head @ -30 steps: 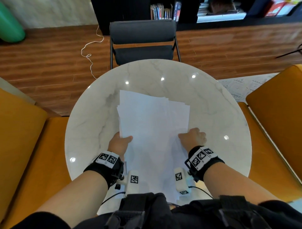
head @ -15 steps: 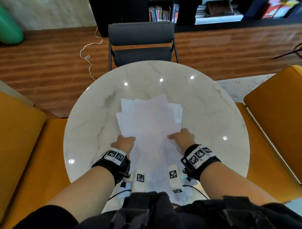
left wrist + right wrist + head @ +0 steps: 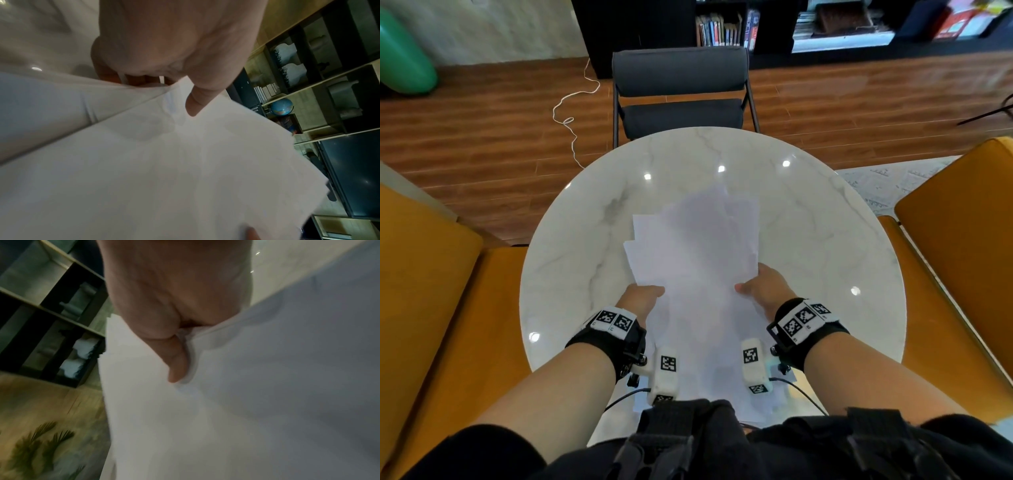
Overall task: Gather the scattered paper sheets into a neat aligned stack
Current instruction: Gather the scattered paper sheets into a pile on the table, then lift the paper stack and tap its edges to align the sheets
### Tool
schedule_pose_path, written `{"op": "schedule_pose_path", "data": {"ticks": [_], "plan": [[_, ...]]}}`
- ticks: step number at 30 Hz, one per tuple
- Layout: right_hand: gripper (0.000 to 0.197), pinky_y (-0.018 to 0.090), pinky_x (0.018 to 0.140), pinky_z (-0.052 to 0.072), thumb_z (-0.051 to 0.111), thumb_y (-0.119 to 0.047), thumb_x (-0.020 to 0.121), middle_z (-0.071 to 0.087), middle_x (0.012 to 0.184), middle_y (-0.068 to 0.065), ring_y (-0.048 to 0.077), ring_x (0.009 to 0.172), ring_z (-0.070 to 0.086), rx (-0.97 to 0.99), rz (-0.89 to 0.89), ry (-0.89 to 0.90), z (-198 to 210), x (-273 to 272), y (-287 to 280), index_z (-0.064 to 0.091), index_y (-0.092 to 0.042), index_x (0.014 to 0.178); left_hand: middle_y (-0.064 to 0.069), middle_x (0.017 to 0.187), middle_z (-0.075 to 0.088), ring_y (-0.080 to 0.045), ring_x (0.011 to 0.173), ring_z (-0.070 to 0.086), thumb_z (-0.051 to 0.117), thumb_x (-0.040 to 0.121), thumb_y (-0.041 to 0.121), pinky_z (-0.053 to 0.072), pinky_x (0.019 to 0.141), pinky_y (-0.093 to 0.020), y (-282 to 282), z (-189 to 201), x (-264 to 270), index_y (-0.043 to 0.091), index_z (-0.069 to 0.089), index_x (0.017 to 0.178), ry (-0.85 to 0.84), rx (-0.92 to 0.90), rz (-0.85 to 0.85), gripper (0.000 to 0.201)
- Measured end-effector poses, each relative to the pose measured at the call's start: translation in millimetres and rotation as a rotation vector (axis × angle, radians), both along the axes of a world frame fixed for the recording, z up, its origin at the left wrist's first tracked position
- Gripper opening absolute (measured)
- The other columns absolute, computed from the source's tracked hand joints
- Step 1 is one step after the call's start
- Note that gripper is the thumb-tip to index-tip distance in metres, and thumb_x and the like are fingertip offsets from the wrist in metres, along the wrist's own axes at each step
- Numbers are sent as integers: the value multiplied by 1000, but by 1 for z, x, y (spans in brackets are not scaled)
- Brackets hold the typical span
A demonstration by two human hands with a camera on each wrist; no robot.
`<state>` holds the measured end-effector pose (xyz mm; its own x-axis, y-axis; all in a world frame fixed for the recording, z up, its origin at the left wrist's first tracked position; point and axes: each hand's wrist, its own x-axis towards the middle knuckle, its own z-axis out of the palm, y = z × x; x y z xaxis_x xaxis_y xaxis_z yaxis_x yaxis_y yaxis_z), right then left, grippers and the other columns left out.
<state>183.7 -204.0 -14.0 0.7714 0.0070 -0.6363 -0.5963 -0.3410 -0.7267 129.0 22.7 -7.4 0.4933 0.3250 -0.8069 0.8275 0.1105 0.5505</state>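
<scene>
A bundle of white paper sheets (image 3: 698, 260) is lifted off the round marble table (image 3: 825, 240), tilted up with its far edges fanned and uneven. My left hand (image 3: 645, 296) pinches the bundle's left side, thumb on top and fingers underneath, as the left wrist view shows with the left hand (image 3: 174, 73) on the paper sheets (image 3: 164, 170). My right hand (image 3: 760, 289) pinches the right side the same way; in the right wrist view the right hand (image 3: 172, 337) has its thumb on the paper sheets (image 3: 246, 402). The sheets' near ends reach toward my lap.
A dark grey chair (image 3: 681, 92) stands at the table's far side. Orange seats (image 3: 424, 291) flank the table left and right (image 3: 959, 246). A white cord (image 3: 571, 113) lies on the wooden floor, and bookshelves line the back wall.
The sheets lay spread flat on the table a second ago. Both hands have drawn them together and lifted them, tilting the bundle up, with the hands now closer together.
</scene>
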Motion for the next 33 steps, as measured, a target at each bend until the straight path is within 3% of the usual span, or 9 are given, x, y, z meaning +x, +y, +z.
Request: {"op": "schedule_pose_path", "data": {"ticks": [5, 8, 11, 14, 17, 25, 29, 31, 33], "plan": [[51, 49, 104, 46, 71, 4, 74, 69, 118, 16, 34, 110, 65, 233, 15, -48, 15, 0, -23, 60, -4, 123, -12, 132, 58, -35, 119, 57, 77, 69, 37, 43, 101, -46, 22, -6, -4, 7, 47, 133, -130, 23, 16, 77], [50, 49, 103, 46, 63, 11, 80, 65, 123, 22, 37, 113, 63, 338, 4, -51, 26, 6, -36, 56, 0, 128, -5, 127, 63, -26, 114, 60, 70, 83, 26, 45, 99, -40, 22, 23, -4, 12, 50, 130, -286, -94, -47, 53], [54, 47, 100, 48, 70, 1, 77, 67, 123, 16, 33, 112, 65, 358, 27, -119, 39, 12, -39, 56, -6, 129, -5, 132, 62, -25, 118, 60, 70, 83, 22, 44, 105, -44, 15, 46, 3, 14, 46, 138, -397, -136, -131, 60], [53, 51, 96, 51, 72, -16, 69, 70, 114, 14, 33, 104, 67, 140, 127, -211, 44, 21, -33, 59, -9, 120, -3, 117, 66, -23, 109, 63, 64, 85, 21, 48, 99, -40, 3, 60, 13, 16, 48, 127, -454, 44, -232, 45], [37, 51, 89, 52, 65, -18, 73, 66, 101, 25, 40, 94, 64, -170, 186, -309, 44, 27, -28, 56, 3, 102, -5, 110, 66, -21, 94, 63, 50, 91, 10, 52, 80, -37, -8, 66, 19, 16, 52, 117, -472, 194, -246, 27], [35, 36, 77, 46, 53, 0, 84, 59, 114, 24, 27, 90, 53, -265, 34, -122, 30, 4, -39, 49, 5, 118, -11, 150, 35, -32, 131, 43, 63, 86, 35, 46, 98, -41, 0, 36, -13, 18, 21, 150, -71, 165, -377, 78], [54, 37, 90, 49, 72, -10, 79, 60, 126, 20, 32, 105, 59, -183, -51, 1, -2, -21, -48, 49, 3, 126, -3, 137, 49, -25, 124, 50, 65, 65, 50, 38, 110, -43, -16, 21, -30, 6, 41, 136, -188, 166, -510, 88], [56, 43, 96, 49, 76, -11, 75, 62, 123, 17, 31, 106, 60, -115, -79, 8, -11, -26, -47, 51, 1, 124, 8, 138, 38, -22, 136, 38, 63, 82, 39, 26, 112, -31, -24, 20, -34, 7, 34, 143, -222, 146, -488, 75], [55, 47, 102, 46, 74, -10, 77, 60, 125, 11, 29, 113, 57, -71, -66, -20, -8, -28, -45, 49, 0, 126, 4, 151, 30, -19, 143, 28, 60, 91, 24, 23, 111, -28, -24, 14, -34, 10, 17, 151, -238, 110, -400, 75]]}}
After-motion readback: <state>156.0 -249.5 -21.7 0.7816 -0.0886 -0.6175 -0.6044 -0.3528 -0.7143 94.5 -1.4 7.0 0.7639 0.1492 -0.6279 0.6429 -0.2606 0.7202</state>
